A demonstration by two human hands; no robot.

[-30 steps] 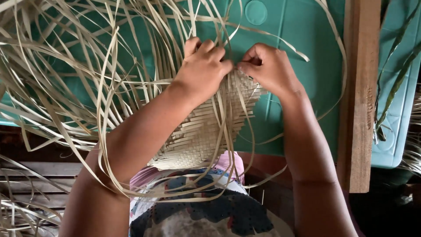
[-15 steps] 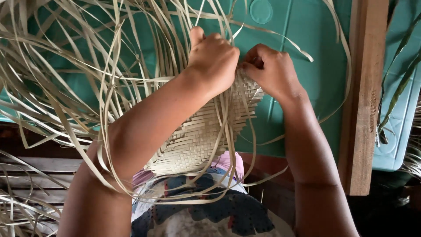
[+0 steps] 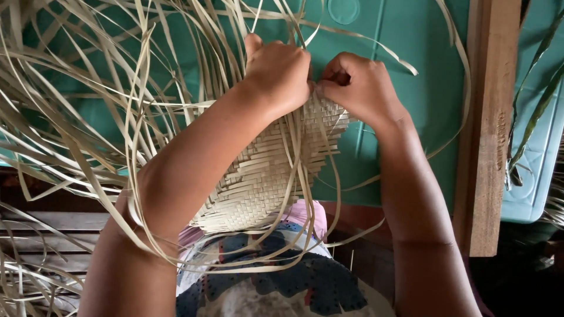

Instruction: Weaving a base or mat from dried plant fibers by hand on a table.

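While the patterned cloth (image 3: 276, 282) on the lap sits nearest the camera, below both wrists, the woven mat panel (image 3: 264, 176) rises from it toward the hands, its finished plaited part lying under and between the forearms. At its far edge the left hand (image 3: 279, 73) is curled nearly closed, knuckles up, pinching pale leaf strips (image 3: 88, 117) against the weave. Just beside it, almost touching, the right hand (image 3: 358, 88) is bent in a loose fist, thumb and fingertips pressed on the same edge; which strip it grips I cannot tell.

By the look of it, the step in hand is plaiting the working edge. The next move would call for lifting one loose strip, passing it over and under its neighbours, and pulling it snug.

Beyond the hands stands a green plastic surface (image 3: 411, 47); right of the right hand runs a wooden post (image 3: 487, 129).
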